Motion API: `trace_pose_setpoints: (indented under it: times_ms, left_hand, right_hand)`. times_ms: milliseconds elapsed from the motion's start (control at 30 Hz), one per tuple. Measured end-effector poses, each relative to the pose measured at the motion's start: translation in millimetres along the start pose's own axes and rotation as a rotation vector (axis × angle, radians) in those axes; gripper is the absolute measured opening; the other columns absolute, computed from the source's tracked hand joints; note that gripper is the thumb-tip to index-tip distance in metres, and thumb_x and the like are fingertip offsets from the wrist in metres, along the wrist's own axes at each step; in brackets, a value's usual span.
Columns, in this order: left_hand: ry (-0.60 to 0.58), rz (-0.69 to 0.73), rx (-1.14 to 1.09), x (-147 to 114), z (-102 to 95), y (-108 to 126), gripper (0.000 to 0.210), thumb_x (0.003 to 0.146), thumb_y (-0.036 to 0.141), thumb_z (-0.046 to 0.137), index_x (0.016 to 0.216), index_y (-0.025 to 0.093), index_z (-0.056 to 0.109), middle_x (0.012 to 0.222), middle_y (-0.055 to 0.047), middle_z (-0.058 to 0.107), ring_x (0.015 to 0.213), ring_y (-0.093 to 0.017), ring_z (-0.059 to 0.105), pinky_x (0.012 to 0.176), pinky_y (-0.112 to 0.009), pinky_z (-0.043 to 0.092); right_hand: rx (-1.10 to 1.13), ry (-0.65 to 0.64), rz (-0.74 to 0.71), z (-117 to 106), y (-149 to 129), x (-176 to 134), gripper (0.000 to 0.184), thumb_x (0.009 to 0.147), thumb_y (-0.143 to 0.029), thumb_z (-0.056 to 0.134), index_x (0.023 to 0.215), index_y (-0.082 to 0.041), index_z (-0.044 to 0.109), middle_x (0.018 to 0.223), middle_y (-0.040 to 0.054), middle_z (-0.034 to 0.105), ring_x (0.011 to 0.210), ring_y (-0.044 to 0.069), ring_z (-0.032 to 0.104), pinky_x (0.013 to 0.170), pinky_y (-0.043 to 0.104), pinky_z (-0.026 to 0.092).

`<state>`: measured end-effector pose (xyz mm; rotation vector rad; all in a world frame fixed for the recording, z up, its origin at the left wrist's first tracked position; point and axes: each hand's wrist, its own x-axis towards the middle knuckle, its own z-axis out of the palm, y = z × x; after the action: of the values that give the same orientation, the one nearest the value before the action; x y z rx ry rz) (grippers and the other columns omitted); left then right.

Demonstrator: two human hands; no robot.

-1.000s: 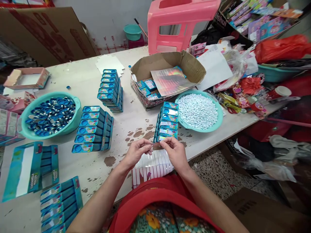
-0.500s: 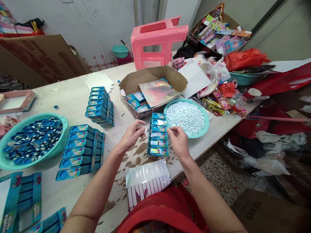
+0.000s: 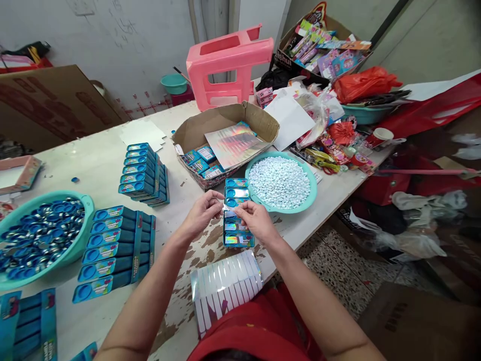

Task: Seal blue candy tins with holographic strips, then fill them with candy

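Note:
My left hand (image 3: pixel 203 214) is closed in a pinch on a thin shiny sticker strip (image 3: pixel 226 207). The fingertips of my right hand (image 3: pixel 257 220) meet the strip's other end, also pinched. Both hands are over a row of blue printed boxes (image 3: pixel 239 241), several of which carry shiny strips across their faces; my fingers cover the middle of the row. Below them, near my body, lies a sheet of silvery sticker strips (image 3: pixel 227 286), partly peeled. A turquoise basin of small pale pellets (image 3: pixel 281 183) stands just beyond my right hand.
Stacked blue boxes (image 3: pixel 141 173) and a banded row of them (image 3: pixel 112 250) stand to the left, beside a basin of blue and silver caps (image 3: pixel 45 235). Behind are a cardboard tray (image 3: pixel 190 125) and a pink stool (image 3: pixel 229 57). Packaging clutter (image 3: pixel 338 145) covers the right side.
My right hand has moved left from the boxes' right edge to meet the strip at my left hand's fingertips. The left hand stays near the row's left side. The view has shifted slightly.

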<state>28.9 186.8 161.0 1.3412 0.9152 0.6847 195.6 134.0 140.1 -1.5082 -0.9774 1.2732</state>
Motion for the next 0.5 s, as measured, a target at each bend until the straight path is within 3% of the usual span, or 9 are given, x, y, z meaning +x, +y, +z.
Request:
trace_pose_setpoints:
  times_ms: [267,400,500]
  left_hand:
    - [0.074,0.025,0.512,24,6.9,-19,0.013,0.086,0.022,0.042,0.097,0.02,0.047,0.066,0.003,0.059,0.063,-0.014,0.056,0.061,-0.024,0.04]
    - [0.105,0.025,0.62,33,8.1,-30,0.013,0.087,0.02,0.038,0.097,0.021,0.045,0.064,0.003,0.056,0.061,-0.014,0.055,0.06,-0.025,0.038]
    - [0.102,0.023,0.566,37,8.3,-38,0.01,0.087,0.021,0.038,0.096,0.021,0.044,0.063,0.004,0.054,0.057,-0.013,0.052,0.058,-0.024,0.037]
  right_hand:
    - [-0.584,0.156,-0.136,-8,5,29,0.02,0.08,-0.033,0.055,0.065,-0.02,0.055,0.062,-0.0014,0.06,0.058,0.014,0.054,0.056,0.025,0.035]
    - [-0.885,0.209,-0.163,-3,-3,33,0.015,0.083,-0.026,0.051,0.071,-0.02,0.058,0.072,0.0025,0.063,0.068,0.017,0.057,0.06,0.026,0.034]
    - [-0.945,0.202,-0.162,-3,-5,34,0.014,0.083,-0.026,0.052,0.071,-0.02,0.059,0.076,0.0033,0.062,0.072,0.018,0.057,0.061,0.027,0.034]
